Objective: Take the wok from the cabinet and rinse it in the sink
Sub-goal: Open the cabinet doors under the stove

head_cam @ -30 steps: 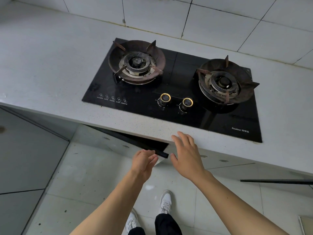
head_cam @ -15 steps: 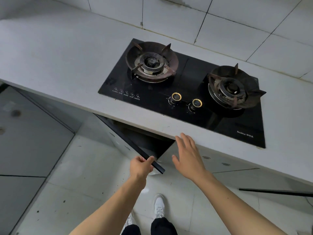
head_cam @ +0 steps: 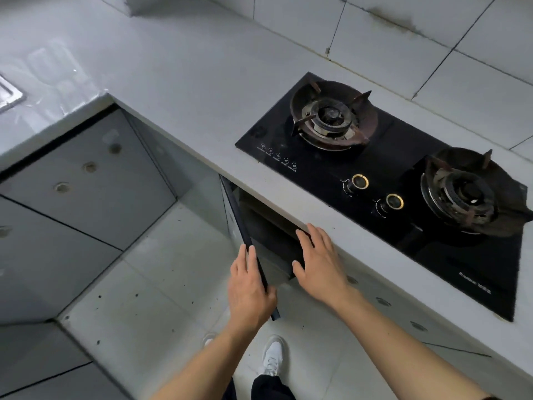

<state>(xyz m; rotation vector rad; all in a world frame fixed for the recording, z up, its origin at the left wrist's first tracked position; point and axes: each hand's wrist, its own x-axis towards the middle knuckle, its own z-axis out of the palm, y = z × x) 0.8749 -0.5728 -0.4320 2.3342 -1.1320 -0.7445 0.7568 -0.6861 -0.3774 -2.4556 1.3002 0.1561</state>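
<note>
Since the wok is nowhere in view, the move ahead turns on the dark cabinet [head_cam: 268, 226] opening under the surface [head_cam: 178, 90], which lies just ahead of and below both hands; the wok is presumably somewhere in that shadow, though nothing of it shows. The hob [head_cam: 383, 180] sits on the surface directly above the opening, and a strip of what may be the sink [head_cam: 8, 93] shows at the far left. The door [head_cam: 245, 226] stands swung out, its dark top edge running from the hinge side toward the person. The left hand [head_cam: 249, 287] lies along that edge, fingers straight and together, thumb on the far side. The right hand [head_cam: 318, 265], fingers loosely spread and empty, hovers at the mouth of the opening and is nearer to reach in.
</note>
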